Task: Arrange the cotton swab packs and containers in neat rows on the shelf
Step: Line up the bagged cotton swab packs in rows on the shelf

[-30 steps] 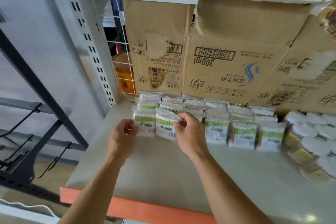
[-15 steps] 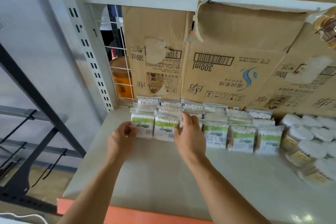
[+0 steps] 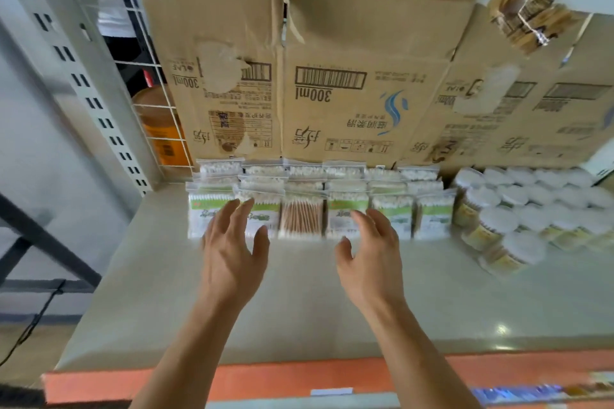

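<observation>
Several clear cotton swab packs with green labels (image 3: 433, 214) stand in rows at the back of the grey shelf (image 3: 299, 309). One pack in the front row shows its wooden sticks (image 3: 300, 216). Round cotton swab containers with white lids (image 3: 498, 219) crowd the right side; some at the front lie tilted. My left hand (image 3: 232, 249) hovers with spread fingers just in front of the two leftmost front packs, holding nothing. My right hand (image 3: 372, 252) hovers, fingers relaxed, before the packs right of the wooden-stick pack.
Flattened cardboard boxes (image 3: 349, 76) line the back wall behind the packs. A white slotted upright (image 3: 83, 83) and wire grid stand at the left. The shelf has an orange front edge (image 3: 299, 378). A wrapped bundle of wooden sticks (image 3: 521, 13) hangs at the upper right.
Both hands have let go of the front-row packs and pulled back a little, fingers spread. The view has shifted closer and to the right.
</observation>
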